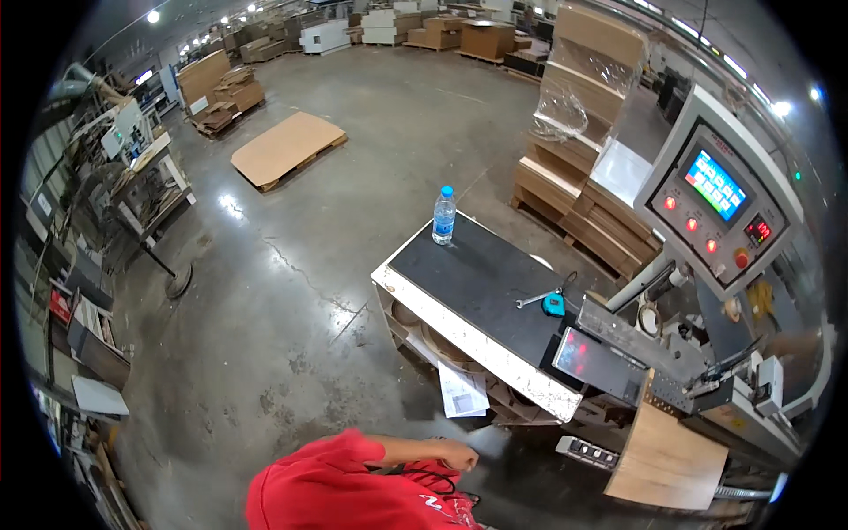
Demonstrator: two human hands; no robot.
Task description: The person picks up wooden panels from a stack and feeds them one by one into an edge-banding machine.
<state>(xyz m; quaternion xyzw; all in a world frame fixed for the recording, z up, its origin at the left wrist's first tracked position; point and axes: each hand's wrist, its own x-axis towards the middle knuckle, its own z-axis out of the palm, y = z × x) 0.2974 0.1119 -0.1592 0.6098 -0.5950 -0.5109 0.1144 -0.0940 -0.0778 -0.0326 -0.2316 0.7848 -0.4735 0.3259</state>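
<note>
My left hand (460, 455) is low in the view, in front of my red shirt, with the forearm bent across my body. Its fingers look curled closed, and what they hold, if anything, is hidden. A black cord (442, 478) loops just below it against the shirt. My right hand is out of sight. Beyond the left hand stands a workbench with a black top (477, 278). On that top are a water bottle (443, 217) with a blue cap, a wrench (535, 299) and a teal tape measure (553, 305).
To the right, a control panel (717, 190) with a lit screen rises over a machine. A wood-grain board (667, 458) lies at its near end, beside a power strip (586, 452). Stacked boards (565, 181) stand behind the bench; a cardboard-topped pallet (288, 148) lies far left.
</note>
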